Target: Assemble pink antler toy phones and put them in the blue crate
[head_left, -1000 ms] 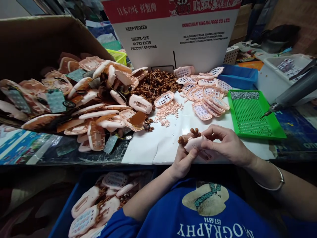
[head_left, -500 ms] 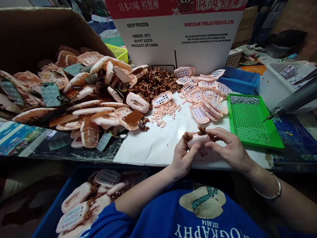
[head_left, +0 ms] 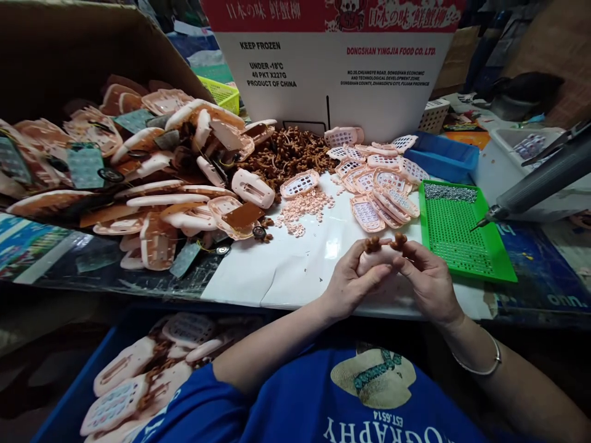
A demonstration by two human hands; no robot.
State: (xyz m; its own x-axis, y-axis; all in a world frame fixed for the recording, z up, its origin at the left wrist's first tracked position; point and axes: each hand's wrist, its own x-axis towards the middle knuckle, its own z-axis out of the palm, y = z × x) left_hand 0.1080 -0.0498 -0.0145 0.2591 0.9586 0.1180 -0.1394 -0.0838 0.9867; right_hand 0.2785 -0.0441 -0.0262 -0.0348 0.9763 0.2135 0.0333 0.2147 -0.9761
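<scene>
Above the front edge of the white work surface, I hold a pale pink plastic toy casing [head_left: 375, 259] between both hands. Two brown antler-shaped pieces [head_left: 398, 240] stick up from its far edge. My left hand [head_left: 348, 280] grips the casing's left end, thumb along the near side. On the other end, the fingers and thumb of my right hand [head_left: 430, 284] are closed, close to the right antler. The casing's underside is hidden by my hands. Beyond them lie pink keypad shells [head_left: 367, 212] and a scatter of small pink pieces [head_left: 302, 212].
At left, an open carton [head_left: 138, 37] spills pink casings with wired parts. A brown antler heap [head_left: 290, 151] lies before a white carton [head_left: 295, 101]. A green tray [head_left: 462, 237] of screws sits right, under an electric screwdriver [head_left: 530, 191]. Below, a blue bin [head_left: 69, 394] holds casings.
My hands and the casing have shifted right relative to the table, and the hands are closer together. The casing has turned slightly. The camera view has moved a little.
</scene>
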